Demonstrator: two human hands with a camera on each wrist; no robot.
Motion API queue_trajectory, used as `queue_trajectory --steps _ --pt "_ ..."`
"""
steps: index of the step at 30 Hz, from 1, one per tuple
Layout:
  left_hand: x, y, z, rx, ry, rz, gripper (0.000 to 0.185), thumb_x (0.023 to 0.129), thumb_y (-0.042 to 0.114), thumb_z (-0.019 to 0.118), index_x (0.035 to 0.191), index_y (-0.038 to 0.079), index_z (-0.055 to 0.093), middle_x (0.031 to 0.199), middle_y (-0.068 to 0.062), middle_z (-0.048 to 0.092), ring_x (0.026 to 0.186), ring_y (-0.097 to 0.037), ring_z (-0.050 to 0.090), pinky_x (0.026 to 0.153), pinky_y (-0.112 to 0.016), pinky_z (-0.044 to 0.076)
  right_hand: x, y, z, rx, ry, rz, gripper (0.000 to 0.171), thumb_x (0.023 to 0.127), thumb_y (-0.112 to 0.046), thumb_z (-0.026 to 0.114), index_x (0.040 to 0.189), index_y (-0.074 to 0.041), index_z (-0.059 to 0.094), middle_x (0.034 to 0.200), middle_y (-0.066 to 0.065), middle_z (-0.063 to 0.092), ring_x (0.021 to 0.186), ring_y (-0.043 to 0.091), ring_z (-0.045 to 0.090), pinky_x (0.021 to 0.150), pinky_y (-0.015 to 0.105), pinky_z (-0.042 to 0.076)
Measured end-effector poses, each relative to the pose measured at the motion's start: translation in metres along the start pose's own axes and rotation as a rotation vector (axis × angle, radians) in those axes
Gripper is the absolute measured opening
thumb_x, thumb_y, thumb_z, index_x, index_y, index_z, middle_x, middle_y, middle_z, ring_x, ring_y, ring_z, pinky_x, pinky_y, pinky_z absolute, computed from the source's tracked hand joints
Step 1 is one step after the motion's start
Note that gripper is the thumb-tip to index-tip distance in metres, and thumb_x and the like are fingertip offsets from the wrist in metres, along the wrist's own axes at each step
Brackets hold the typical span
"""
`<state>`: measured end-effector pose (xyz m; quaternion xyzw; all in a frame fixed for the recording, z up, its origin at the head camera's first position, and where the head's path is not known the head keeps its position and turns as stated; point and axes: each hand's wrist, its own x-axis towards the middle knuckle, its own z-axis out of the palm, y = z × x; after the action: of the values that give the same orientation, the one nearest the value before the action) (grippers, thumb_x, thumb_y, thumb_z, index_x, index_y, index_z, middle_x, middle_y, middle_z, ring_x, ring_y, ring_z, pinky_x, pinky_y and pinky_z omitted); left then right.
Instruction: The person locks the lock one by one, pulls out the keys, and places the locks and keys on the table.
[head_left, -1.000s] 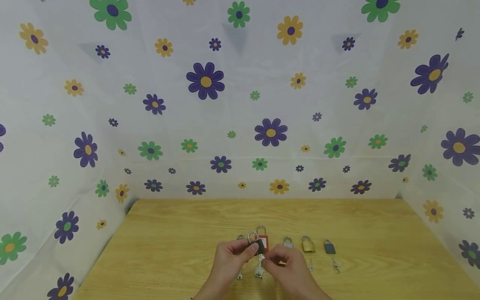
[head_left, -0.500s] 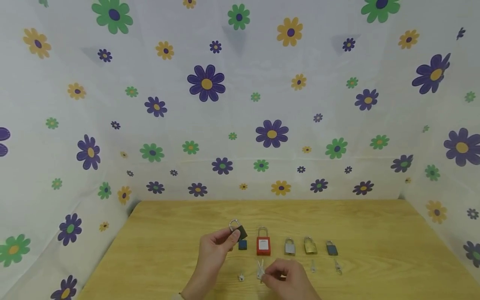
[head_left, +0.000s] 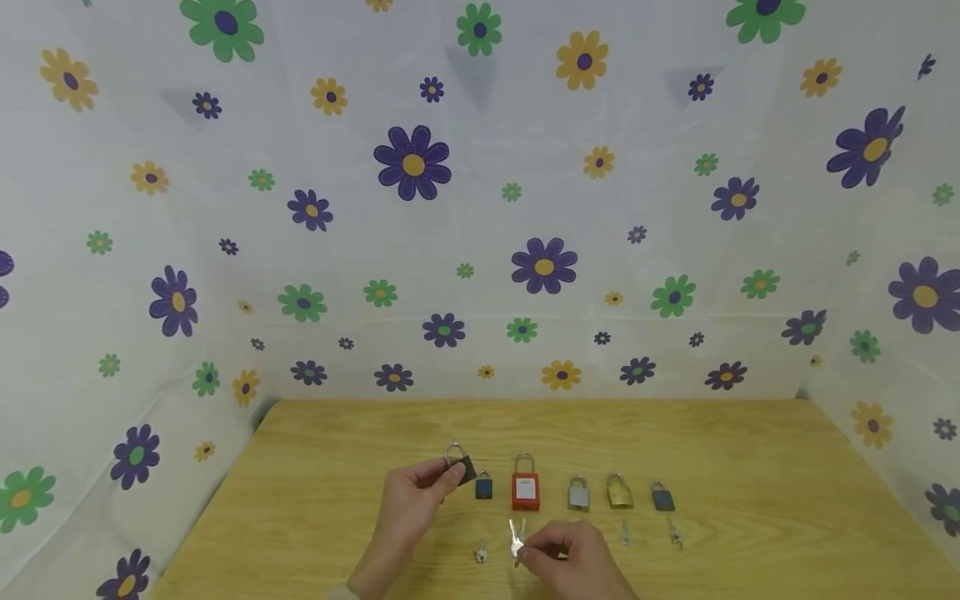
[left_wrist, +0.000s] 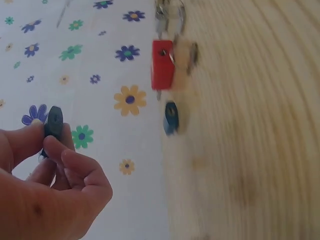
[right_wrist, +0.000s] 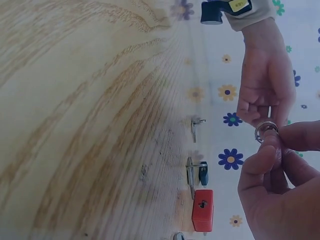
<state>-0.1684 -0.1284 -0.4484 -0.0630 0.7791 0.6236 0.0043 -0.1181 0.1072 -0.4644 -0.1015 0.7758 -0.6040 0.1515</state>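
My left hand [head_left: 412, 504] grips a dark padlock [head_left: 468, 470] by its body between thumb and fingers, raised over the table with its shackle up. In the left wrist view, that padlock [left_wrist: 54, 122] shows its keyhole end. Lower and to the right, my right hand [head_left: 573, 557] pinches a small key ring with a silver key [head_left: 516, 537] pointing away from me. The ring [right_wrist: 265, 131] shows between thumb and fingertips in the right wrist view. Just right of the held padlock is a small blue padlock [head_left: 483, 486], and beside it a red padlock [head_left: 526, 492].
Farther right lie a silver padlock [head_left: 578, 495], a brass padlock [head_left: 619, 493] and a dark blue padlock [head_left: 663, 497]. Keys lie on the near side: small keys [head_left: 482, 552] at left, a key [head_left: 626, 533] and ringed keys [head_left: 676, 534] at right. Flowered cloth [head_left: 465, 225] walls the wooden table.
The hands have drawn apart. My left hand has carried the padlock left and forward, uncovering the blue and red padlocks. My right hand has lowered slightly toward me, still pinching the key ring.
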Motion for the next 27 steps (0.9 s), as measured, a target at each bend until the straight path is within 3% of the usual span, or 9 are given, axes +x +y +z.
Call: queue_trajectory --steps 6,12,19,27 --pt "0.006 -0.009 -0.007 0.125 0.001 0.070 0.023 0.090 0.017 0.079 0.106 0.001 0.079 0.099 -0.013 0.080 0.084 -0.014 0.074 0.074 -0.023 0.059 0.000 -0.001 0.000 -0.005 -0.014 0.025 0.016 0.095 -0.017 0.071 0.096 -0.003 0.079 0.090 0.006 0.077 0.076 0.010 0.060 0.066 0.024 0.049" --pt "0.008 -0.014 -0.015 0.172 -0.016 0.062 0.024 0.091 0.020 0.079 0.107 0.002 0.078 0.101 -0.012 0.079 0.088 -0.019 0.075 0.074 -0.027 0.060 0.002 -0.002 0.004 -0.025 -0.031 0.063 0.017 0.094 -0.018 0.072 0.096 -0.003 0.080 0.088 0.002 0.076 0.077 0.014 0.059 0.066 0.025 0.048" --pt "0.010 -0.018 -0.023 0.215 0.004 0.055 0.026 0.091 0.023 0.079 0.108 0.003 0.078 0.100 -0.011 0.080 0.087 -0.016 0.074 0.074 -0.026 0.059 0.012 -0.002 0.015 -0.057 -0.071 0.139 0.018 0.095 -0.021 0.071 0.095 -0.006 0.080 0.089 0.000 0.076 0.080 0.012 0.061 0.070 0.029 0.051" --pt "0.013 -0.022 -0.033 0.217 0.044 0.051 0.024 0.091 0.021 0.079 0.106 0.003 0.079 0.098 -0.011 0.080 0.086 -0.014 0.074 0.073 -0.024 0.057 0.030 -0.010 0.041 -0.133 -0.066 0.064 0.020 0.090 -0.023 0.072 0.082 -0.007 0.081 0.073 0.001 0.074 0.069 0.009 0.058 0.061 0.027 0.047"
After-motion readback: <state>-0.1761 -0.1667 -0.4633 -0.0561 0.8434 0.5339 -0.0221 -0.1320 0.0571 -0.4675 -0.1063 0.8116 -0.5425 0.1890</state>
